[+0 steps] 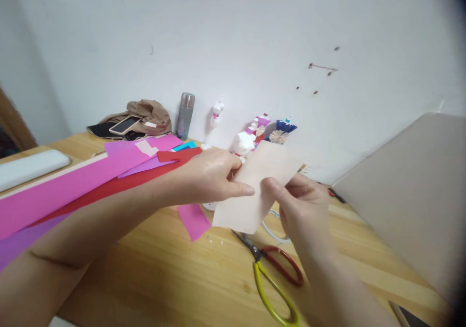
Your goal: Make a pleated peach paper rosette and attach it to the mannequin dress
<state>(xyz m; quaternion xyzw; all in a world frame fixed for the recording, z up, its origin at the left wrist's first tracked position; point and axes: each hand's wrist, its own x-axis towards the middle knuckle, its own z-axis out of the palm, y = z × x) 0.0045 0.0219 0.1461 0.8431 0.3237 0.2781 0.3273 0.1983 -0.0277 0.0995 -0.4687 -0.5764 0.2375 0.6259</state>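
Note:
Both of my hands hold a pale peach sheet of paper (255, 181) up above the wooden table (163, 269). My left hand (209, 174) pinches its left edge between thumb and fingers. At the paper's right side my right hand (304, 203) is closed on it, thumb in front. Scissors (271, 269) with one red and one yellow handle lie on the table just below the paper. A small pink paper piece (193, 220) lies under my left hand.
Long pink, red and purple paper sheets (73, 184) spread across the table's left. At the back stand a grey flask (185, 116), a brown bag with a phone (140, 118), white figurines (243, 142) and paper fans. A grey board (411, 191) leans at the right.

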